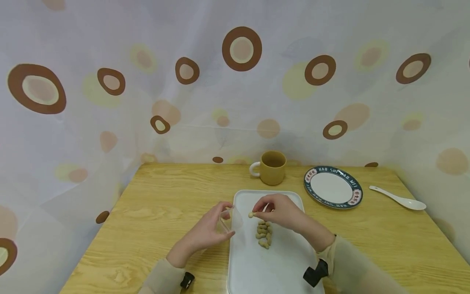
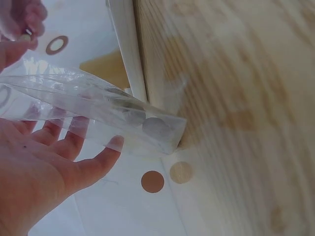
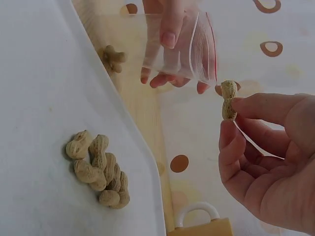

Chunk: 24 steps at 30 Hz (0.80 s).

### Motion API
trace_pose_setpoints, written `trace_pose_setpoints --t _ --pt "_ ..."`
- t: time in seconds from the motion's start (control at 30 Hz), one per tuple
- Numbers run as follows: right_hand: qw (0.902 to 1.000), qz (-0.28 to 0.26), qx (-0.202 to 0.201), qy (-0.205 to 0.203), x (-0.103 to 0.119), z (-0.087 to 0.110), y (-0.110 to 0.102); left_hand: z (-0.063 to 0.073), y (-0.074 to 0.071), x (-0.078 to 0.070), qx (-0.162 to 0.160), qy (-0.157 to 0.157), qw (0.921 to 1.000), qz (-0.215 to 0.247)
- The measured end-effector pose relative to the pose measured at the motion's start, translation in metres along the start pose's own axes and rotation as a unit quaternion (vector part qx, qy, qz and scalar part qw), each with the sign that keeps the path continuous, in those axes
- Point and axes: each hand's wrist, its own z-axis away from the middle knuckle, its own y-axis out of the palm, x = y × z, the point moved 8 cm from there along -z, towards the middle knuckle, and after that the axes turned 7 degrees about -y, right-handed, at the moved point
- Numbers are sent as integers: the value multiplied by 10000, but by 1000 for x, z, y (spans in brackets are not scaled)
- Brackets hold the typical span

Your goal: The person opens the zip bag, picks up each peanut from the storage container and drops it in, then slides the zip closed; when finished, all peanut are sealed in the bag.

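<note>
My left hand [image 1: 207,228] holds a clear zip bag [image 3: 203,49] with a red line along its mouth, between thumb and fingers. A few peanuts [image 3: 114,58] show at the bag's bottom end in the right wrist view. My right hand [image 1: 282,211] pinches one unshelled peanut [image 3: 229,101] between thumb and fingertips, close to the bag's mouth but apart from it. Below the hands, a cluster of several peanuts [image 1: 262,233] lies on the white tray [image 1: 271,269].
Behind the tray stands a mustard-yellow mug [image 1: 273,173] with a white handle. To its right are a plate [image 1: 332,188] with a dark patterned rim and a white spoon [image 1: 409,203]. A patterned cloth [image 1: 205,102] hangs behind the wooden table [image 1: 176,192].
</note>
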Motion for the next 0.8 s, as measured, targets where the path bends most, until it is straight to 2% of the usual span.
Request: trace_pose_setpoints --t 0.2,0.5,0.63,0.8 --pt "9990 -433 89 -107 17 -7 8 -4 3 -1 17 50 10000 -65" --pt "9980 -406 107 -466 38 -16 20 -5 4 -4 37 157 9998 -100" --pt "9973 -439 118 -576 42 -17 23 -5 5 -4 33 184 9998 -80" --pt "9980 -458 93 -418 38 -17 22 -4 4 -3 9 86 9999 -129"
